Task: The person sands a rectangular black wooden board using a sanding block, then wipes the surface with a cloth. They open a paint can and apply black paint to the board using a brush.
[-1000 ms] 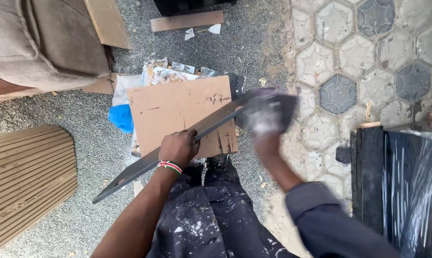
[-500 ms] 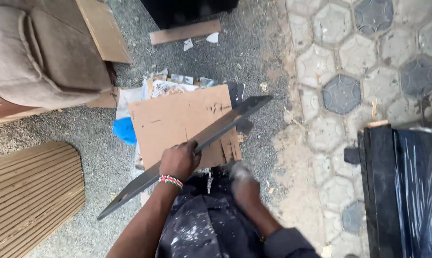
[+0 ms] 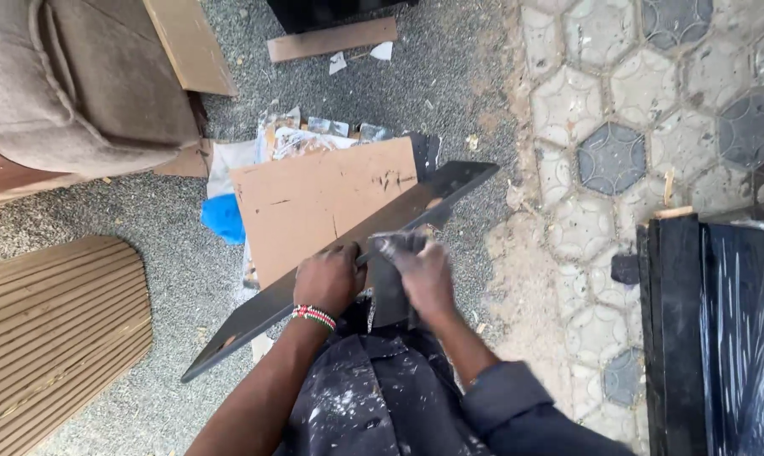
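the left hand (image 3: 330,279) is curling its fingers (image 3: 335,256) closed over the upper edge of a long dark flat panel strip (image 3: 281,306), gripping it near mid-length. just beside it, the right hand (image 3: 424,272) is pressing a grey rag or abrasive sheet (image 3: 388,291) against the same strip, fingers bent shut on the sheet; motion blur is hiding the exact fingertips. the strip's long axis is running diagonally, from its low end at the person's left to its far end up and to the right, over the brown cardboard sheet (image 3: 327,198) lying on the gravel ground (image 3: 188,270). both hands are sitting at the middle, the right one toward the farther end.
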